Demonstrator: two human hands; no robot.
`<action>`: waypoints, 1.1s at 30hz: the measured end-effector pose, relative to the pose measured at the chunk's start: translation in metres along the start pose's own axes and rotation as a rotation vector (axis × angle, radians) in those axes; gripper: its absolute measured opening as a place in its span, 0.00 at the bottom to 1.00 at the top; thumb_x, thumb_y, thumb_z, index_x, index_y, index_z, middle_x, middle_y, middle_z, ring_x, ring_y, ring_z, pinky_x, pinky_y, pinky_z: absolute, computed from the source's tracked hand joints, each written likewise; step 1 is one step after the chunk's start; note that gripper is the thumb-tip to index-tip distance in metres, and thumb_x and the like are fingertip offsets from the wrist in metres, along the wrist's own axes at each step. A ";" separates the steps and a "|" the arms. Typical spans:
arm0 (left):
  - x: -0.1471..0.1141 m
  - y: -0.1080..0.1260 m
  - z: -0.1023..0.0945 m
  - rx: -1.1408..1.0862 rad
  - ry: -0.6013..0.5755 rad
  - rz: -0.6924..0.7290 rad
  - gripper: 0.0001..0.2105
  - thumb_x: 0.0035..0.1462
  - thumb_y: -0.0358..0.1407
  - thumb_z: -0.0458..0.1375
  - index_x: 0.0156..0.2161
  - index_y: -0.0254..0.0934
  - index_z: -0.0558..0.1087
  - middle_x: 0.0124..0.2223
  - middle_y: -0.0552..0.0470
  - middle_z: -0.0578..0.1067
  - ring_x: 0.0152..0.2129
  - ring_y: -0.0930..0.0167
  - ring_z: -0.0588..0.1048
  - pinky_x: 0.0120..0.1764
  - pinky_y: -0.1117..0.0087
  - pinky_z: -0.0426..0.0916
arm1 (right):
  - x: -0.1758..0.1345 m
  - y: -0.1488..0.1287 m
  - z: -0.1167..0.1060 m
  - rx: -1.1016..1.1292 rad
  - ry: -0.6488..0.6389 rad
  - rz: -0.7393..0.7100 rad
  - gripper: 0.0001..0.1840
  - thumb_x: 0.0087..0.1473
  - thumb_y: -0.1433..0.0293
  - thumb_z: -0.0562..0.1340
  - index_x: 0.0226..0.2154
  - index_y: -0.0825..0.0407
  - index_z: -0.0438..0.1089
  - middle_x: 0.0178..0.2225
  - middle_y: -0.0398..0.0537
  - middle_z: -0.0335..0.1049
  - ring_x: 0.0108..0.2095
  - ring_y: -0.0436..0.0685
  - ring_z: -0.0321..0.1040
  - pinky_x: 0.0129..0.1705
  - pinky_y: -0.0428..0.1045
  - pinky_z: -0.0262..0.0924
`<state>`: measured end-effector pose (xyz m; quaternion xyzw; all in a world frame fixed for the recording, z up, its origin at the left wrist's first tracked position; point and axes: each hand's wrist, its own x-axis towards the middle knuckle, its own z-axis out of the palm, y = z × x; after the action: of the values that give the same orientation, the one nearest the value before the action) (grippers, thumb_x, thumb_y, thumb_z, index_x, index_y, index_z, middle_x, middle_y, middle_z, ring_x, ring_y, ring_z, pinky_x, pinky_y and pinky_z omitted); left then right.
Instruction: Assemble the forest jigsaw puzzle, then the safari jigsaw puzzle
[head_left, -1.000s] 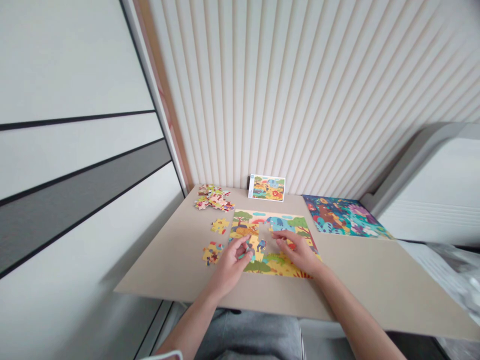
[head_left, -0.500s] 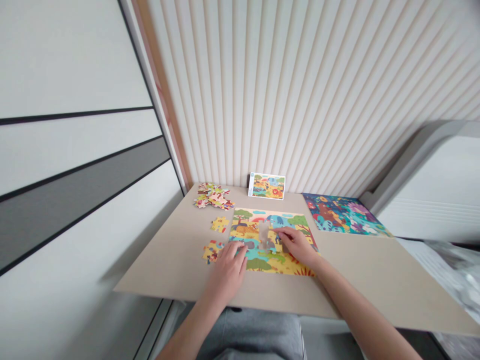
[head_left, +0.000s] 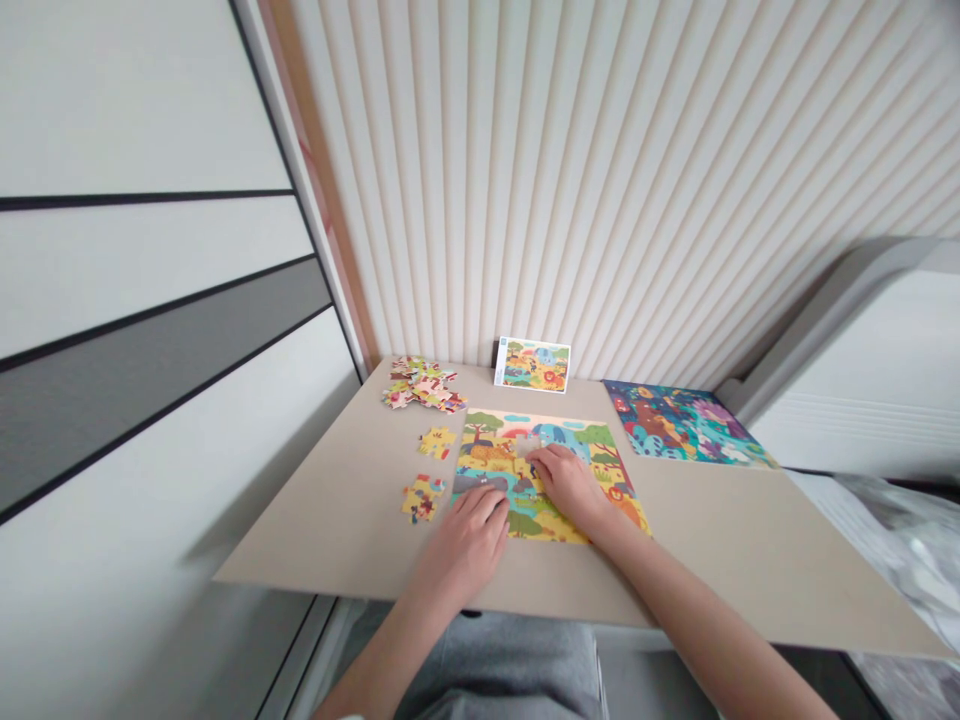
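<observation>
On the table lies a jigsaw puzzle (head_left: 555,525) of a colourful animal scene, with a small gap just above its middle. My right hand (head_left: 568,485) reaches over it from the right, thumb and fingertips closed on a puzzle piece (head_left: 523,467) beside that gap; the fingers partly cover the piece. Palm down, my left hand (head_left: 474,528) rests across the puzzle's lower left part, fingers stretched out over the blue water area and holding nothing. Left of the puzzle are a yellow loose piece group (head_left: 436,443) and a second loose piece group (head_left: 422,497).
A heap of loose puzzle pieces (head_left: 424,387) sits at the table's back left. Behind the puzzle stands a picture card (head_left: 532,364) of the same scene. A dark blue finished puzzle (head_left: 686,425) lies at the back right. A pleated wall (head_left: 465,200) borders the table (head_left: 330,520).
My right hand has moved left toward the puzzle's middle. The tall gap there has closed in its lower part. My left hand has slid slightly right and down.
</observation>
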<state>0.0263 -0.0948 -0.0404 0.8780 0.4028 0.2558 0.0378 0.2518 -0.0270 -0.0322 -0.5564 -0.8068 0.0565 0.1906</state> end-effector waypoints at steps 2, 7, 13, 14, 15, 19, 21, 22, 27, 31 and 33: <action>0.002 0.000 0.001 0.018 -0.022 0.041 0.17 0.67 0.30 0.50 0.59 0.37 0.69 0.59 0.44 0.72 0.59 0.61 0.68 0.63 0.54 0.61 | -0.003 -0.004 0.000 -0.097 0.009 -0.004 0.16 0.69 0.69 0.52 0.45 0.49 0.76 0.41 0.52 0.76 0.44 0.58 0.71 0.49 0.50 0.62; 0.005 -0.004 0.001 0.055 -0.130 0.147 0.19 0.68 0.30 0.49 0.62 0.41 0.66 0.67 0.51 0.65 0.65 0.63 0.61 0.67 0.53 0.50 | -0.007 -0.009 0.002 -0.246 0.036 -0.015 0.13 0.68 0.70 0.54 0.44 0.50 0.74 0.38 0.52 0.73 0.41 0.58 0.69 0.46 0.50 0.59; 0.007 -0.005 -0.002 0.069 -0.152 0.145 0.20 0.68 0.29 0.48 0.62 0.43 0.66 0.67 0.52 0.65 0.65 0.66 0.61 0.67 0.56 0.49 | -0.013 -0.007 -0.002 -0.230 0.114 -0.098 0.10 0.67 0.68 0.57 0.42 0.50 0.75 0.45 0.54 0.71 0.43 0.59 0.67 0.47 0.52 0.58; 0.007 -0.004 -0.002 0.072 -0.149 0.144 0.21 0.67 0.29 0.48 0.62 0.43 0.66 0.67 0.52 0.65 0.65 0.66 0.61 0.67 0.56 0.50 | -0.015 -0.006 -0.003 -0.200 0.098 -0.140 0.11 0.67 0.68 0.57 0.41 0.49 0.75 0.44 0.53 0.72 0.43 0.59 0.67 0.47 0.53 0.59; 0.007 -0.004 -0.002 0.074 -0.144 0.143 0.21 0.67 0.29 0.49 0.62 0.43 0.66 0.67 0.52 0.66 0.65 0.65 0.61 0.67 0.56 0.50 | -0.017 -0.005 -0.005 -0.165 0.076 -0.182 0.11 0.67 0.67 0.57 0.39 0.49 0.76 0.43 0.52 0.72 0.43 0.58 0.67 0.48 0.53 0.59; 0.007 -0.004 -0.002 0.060 -0.136 0.138 0.21 0.67 0.29 0.50 0.63 0.42 0.66 0.66 0.51 0.67 0.65 0.65 0.62 0.68 0.56 0.50 | -0.025 -0.005 -0.008 -0.086 0.046 -0.250 0.10 0.66 0.66 0.59 0.40 0.49 0.77 0.43 0.51 0.74 0.45 0.59 0.68 0.50 0.54 0.60; 0.006 -0.005 -0.002 0.049 -0.129 0.138 0.21 0.66 0.29 0.50 0.63 0.42 0.66 0.65 0.51 0.68 0.65 0.65 0.62 0.68 0.56 0.50 | -0.026 -0.005 -0.010 -0.077 0.058 -0.256 0.11 0.66 0.67 0.59 0.44 0.49 0.77 0.45 0.52 0.74 0.47 0.59 0.69 0.52 0.55 0.60; 0.006 -0.005 -0.002 0.045 -0.126 0.138 0.21 0.66 0.29 0.51 0.63 0.42 0.66 0.65 0.51 0.68 0.65 0.65 0.62 0.68 0.56 0.50 | -0.026 -0.006 -0.010 -0.073 0.059 -0.268 0.12 0.67 0.67 0.58 0.46 0.49 0.76 0.46 0.52 0.74 0.48 0.60 0.69 0.52 0.56 0.60; 0.006 -0.001 -0.002 0.030 -0.121 0.129 0.20 0.67 0.30 0.51 0.62 0.43 0.67 0.65 0.52 0.68 0.64 0.66 0.62 0.67 0.55 0.52 | -0.025 -0.007 -0.013 -0.086 0.022 -0.334 0.13 0.67 0.69 0.57 0.49 0.47 0.76 0.46 0.53 0.75 0.47 0.59 0.71 0.53 0.56 0.61; 0.007 0.000 -0.003 0.049 -0.058 0.033 0.19 0.67 0.32 0.52 0.62 0.42 0.67 0.62 0.49 0.71 0.61 0.65 0.66 0.66 0.55 0.55 | -0.027 -0.010 -0.013 -0.101 0.061 -0.324 0.14 0.66 0.71 0.57 0.49 0.47 0.75 0.47 0.54 0.74 0.48 0.60 0.70 0.53 0.56 0.62; 0.005 -0.010 -0.008 0.108 -0.016 -0.101 0.18 0.67 0.35 0.52 0.61 0.39 0.67 0.60 0.45 0.72 0.60 0.62 0.67 0.65 0.53 0.56 | -0.028 -0.009 -0.012 -0.097 0.090 -0.320 0.13 0.66 0.71 0.56 0.47 0.48 0.76 0.48 0.54 0.73 0.48 0.60 0.70 0.53 0.57 0.62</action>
<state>0.0185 -0.0858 -0.0341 0.8594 0.4594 0.2243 0.0064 0.2568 -0.0575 -0.0249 -0.4314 -0.8775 -0.0385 0.2061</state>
